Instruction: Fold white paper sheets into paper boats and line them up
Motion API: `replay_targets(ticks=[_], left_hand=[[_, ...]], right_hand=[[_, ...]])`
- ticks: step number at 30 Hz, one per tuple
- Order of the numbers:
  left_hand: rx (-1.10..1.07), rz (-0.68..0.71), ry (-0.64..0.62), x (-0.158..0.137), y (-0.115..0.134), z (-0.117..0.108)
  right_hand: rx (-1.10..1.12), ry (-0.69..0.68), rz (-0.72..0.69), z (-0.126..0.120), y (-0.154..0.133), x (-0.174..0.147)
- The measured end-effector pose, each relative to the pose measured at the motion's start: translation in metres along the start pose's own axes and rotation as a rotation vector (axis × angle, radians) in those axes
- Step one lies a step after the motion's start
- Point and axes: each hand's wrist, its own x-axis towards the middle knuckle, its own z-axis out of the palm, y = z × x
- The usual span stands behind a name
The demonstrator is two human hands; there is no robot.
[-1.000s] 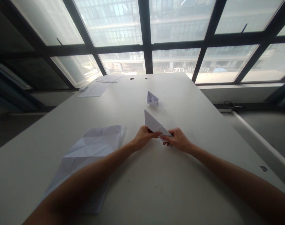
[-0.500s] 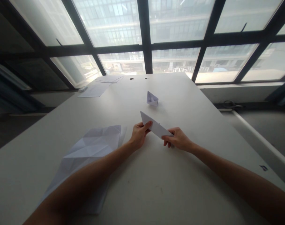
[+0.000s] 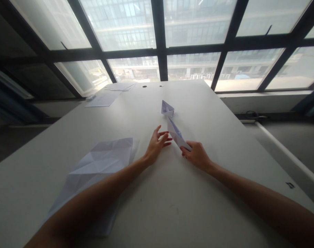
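Note:
My right hand (image 3: pixel 197 155) pinches the near end of a folded white paper boat (image 3: pixel 176 134), whose long body slants up and away to the left. A slit along its top shows bluish inner folds. My left hand (image 3: pixel 157 145) is open just left of the boat, fingers spread and close to its side; whether a fingertip touches it I cannot tell. Beyond them on the table stands a second small folded paper boat (image 3: pixel 167 109), with a pointed peak.
Creased white sheets (image 3: pixel 100 156) lie under my left forearm on the white table (image 3: pixel 213 206). More papers (image 3: pixel 102 99) rest at the far left corner. Dark-framed windows (image 3: pixel 160 38) rise behind the far edge. A small dark mark (image 3: pixel 290 185) shows near the right edge.
My left hand has let go of the paper boat and spread its fingers. The boat, still in my right hand, has turned to point farther away, and its top opening now shows.

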Motion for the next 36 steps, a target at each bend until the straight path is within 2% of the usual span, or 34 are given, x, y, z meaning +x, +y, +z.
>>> replay_targets(ticks=[2,5,9,12,17,24,30,32,36], left_hand=[[0.067,-0.022,-0.061,-0.003,0.001,0.003],[0.150,-0.011,-0.098,-0.005,0.002,0.005],[0.194,0.071,-0.119,-0.007,0.002,0.008],[0.178,0.122,-0.126,-0.007,0.002,0.009],[0.239,0.097,-0.139,-0.005,-0.001,0.006],[0.358,0.124,-0.119,-0.007,-0.006,0.003],[0.365,0.153,-0.119,-0.008,-0.004,0.003],[0.367,0.143,-0.148,-0.008,-0.001,0.004],[0.349,0.075,-0.337,-0.009,0.006,0.006]], right_hand=[[-0.199,0.044,-0.032,0.000,-0.001,-0.001],[-0.416,0.027,-0.093,0.000,-0.005,-0.003],[-0.500,-0.028,-0.190,0.001,-0.012,-0.007],[-0.400,-0.022,-0.180,-0.001,-0.014,-0.007],[-0.191,0.024,-0.082,-0.004,-0.011,-0.002],[-0.007,-0.030,-0.049,-0.003,-0.009,0.001],[0.320,-0.109,-0.005,0.000,0.004,0.011],[0.413,-0.095,0.002,0.001,0.006,0.013],[0.425,0.017,0.016,0.002,0.006,0.012]])
